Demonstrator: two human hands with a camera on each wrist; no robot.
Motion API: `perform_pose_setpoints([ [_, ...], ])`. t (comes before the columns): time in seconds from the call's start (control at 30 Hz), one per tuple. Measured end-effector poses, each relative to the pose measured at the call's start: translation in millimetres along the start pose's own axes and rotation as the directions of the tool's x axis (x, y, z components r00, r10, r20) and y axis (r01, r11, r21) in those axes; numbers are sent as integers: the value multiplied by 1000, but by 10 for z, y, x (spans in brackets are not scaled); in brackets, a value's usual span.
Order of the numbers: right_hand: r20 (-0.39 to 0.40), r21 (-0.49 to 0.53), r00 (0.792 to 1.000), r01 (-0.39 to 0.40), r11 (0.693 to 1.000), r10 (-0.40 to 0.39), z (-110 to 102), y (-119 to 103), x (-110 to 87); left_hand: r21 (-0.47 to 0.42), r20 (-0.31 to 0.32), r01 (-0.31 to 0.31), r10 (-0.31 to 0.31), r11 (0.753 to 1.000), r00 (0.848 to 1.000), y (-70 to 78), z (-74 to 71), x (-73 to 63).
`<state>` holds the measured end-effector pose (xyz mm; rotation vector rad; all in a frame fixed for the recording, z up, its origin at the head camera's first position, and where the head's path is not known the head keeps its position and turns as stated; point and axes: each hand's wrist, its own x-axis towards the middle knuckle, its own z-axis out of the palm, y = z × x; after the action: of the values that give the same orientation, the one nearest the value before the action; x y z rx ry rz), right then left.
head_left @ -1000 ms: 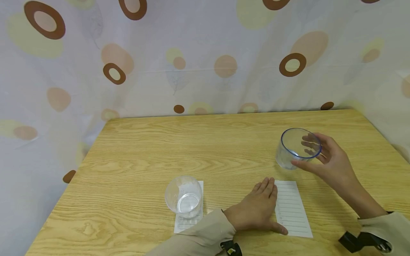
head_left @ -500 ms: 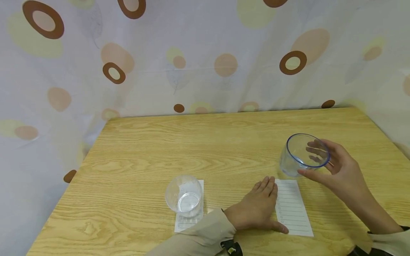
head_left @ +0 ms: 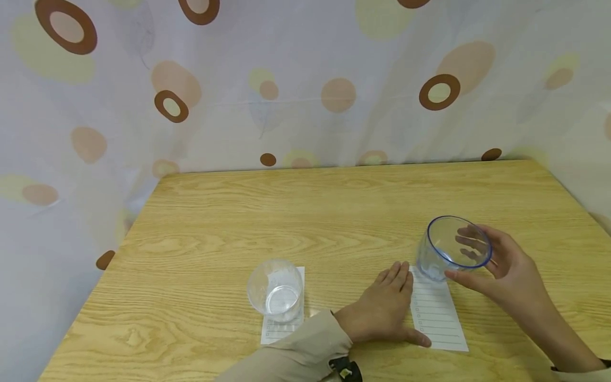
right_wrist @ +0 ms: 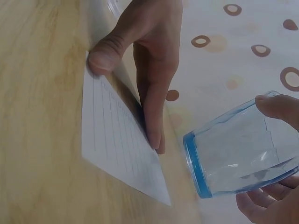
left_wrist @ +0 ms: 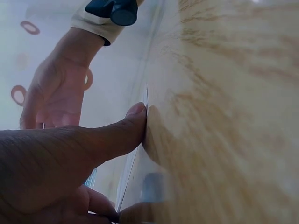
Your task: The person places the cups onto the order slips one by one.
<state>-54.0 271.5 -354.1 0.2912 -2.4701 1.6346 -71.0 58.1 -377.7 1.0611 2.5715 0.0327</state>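
In the head view my right hand (head_left: 513,281) holds a clear, blue-rimmed plastic cup (head_left: 436,260), thumb on the near side and fingers round the far side. The right wrist view shows the cup (right_wrist: 243,154) raised off the table, its blue-banded base beside the far end of a lined paper sheet (right_wrist: 117,140). My left hand (head_left: 382,313) lies flat with fingers straight, its fingertips and thumb on the left edge of that sheet (head_left: 436,318). Close up in the left wrist view, the left thumb (left_wrist: 126,126) presses at the sheet's edge.
A second clear cup (head_left: 274,292) stands on another lined sheet (head_left: 281,333), left of the left forearm. Both sheets lie on a wood-grain table (head_left: 296,212). A patterned curtain (head_left: 305,79) hangs behind it.
My right hand has brought the blue-rimmed cup nearer to me and slightly right, and its base now overlaps the sheet's far end in the head view. The left hand stays put.
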Motion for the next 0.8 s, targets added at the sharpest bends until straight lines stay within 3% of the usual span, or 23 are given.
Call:
perform_pose_setpoints([
  [0.13, 0, -19, 1000, 5, 1000, -5, 25, -10, -64, 15, -9, 1, -1, 1000, 1000, -4, 1, -7],
  [0.33, 2, 43, 999, 37, 998, -37, 75, -36, -158, 16, -34, -7, 8, 1000, 999, -8, 16, -13],
  [0.8, 21, 72, 1000, -4, 997, 2, 137, 27, -395, 25, -51, 0, 1, 1000, 999, -2, 20, -11],
])
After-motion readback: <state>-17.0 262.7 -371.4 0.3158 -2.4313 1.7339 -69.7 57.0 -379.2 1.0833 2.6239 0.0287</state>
